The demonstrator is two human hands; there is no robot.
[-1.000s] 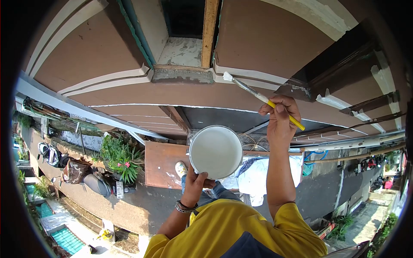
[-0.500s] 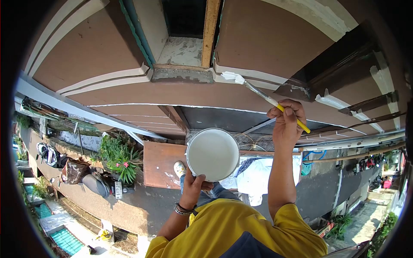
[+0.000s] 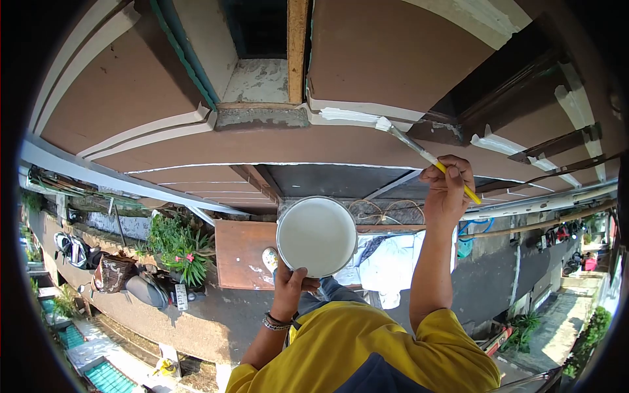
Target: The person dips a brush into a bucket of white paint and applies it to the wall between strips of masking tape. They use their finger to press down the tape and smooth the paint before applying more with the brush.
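My right hand [image 3: 449, 187] is closed round the yellow handle of a paintbrush [image 3: 419, 150]. The white-coated bristles touch a pale trim band [image 3: 354, 116] on the brown wall, at the right end of a fresh white streak. In front of my body, my left hand [image 3: 290, 286] grips the near rim of a round bucket [image 3: 316, 236] of white paint, with the thumb over the edge.
Under me is a brown platform [image 3: 239, 252] with a white cloth [image 3: 391, 265] on its right part. A window opening [image 3: 262, 72] is above the ledge. Plants [image 3: 173, 242] and a parked motorbike [image 3: 147, 290] stand on the left, below the platform's level.
The brush has moved right along the trim band, leaving a longer white streak. My right hand has shifted slightly right with it, and the bucket sits slightly further left in view.
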